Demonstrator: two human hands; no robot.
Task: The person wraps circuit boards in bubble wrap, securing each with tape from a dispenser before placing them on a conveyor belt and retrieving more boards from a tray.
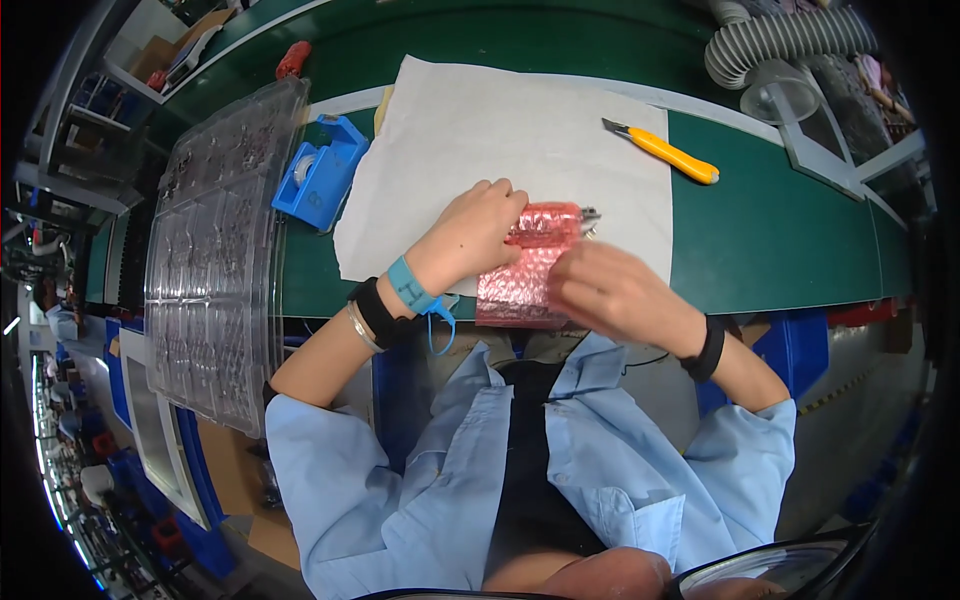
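Observation:
Pink bubble wrap (520, 280) lies on a white sheet near the bench's front edge. Its upper part is folded into a roll, and metal ends of a part (590, 217) stick out at the right; the rest of that part is hidden. My left hand (475, 230) is closed on the left side of the roll, fingertips over its top edge. At the wrap's right edge, my right hand (610, 288) has its fingers curled in on the film, slightly smeared by motion. The wrap's lower flap hangs toward me, over the front edge.
The white sheet (500, 120) covers the middle of the green bench (740, 250). A yellow utility knife (672, 155) lies at its right, a blue tape dispenser (325, 175) at its left. Clear compartment boxes (215, 250) stand far left. A grey duct hose (790, 42) hangs at upper right.

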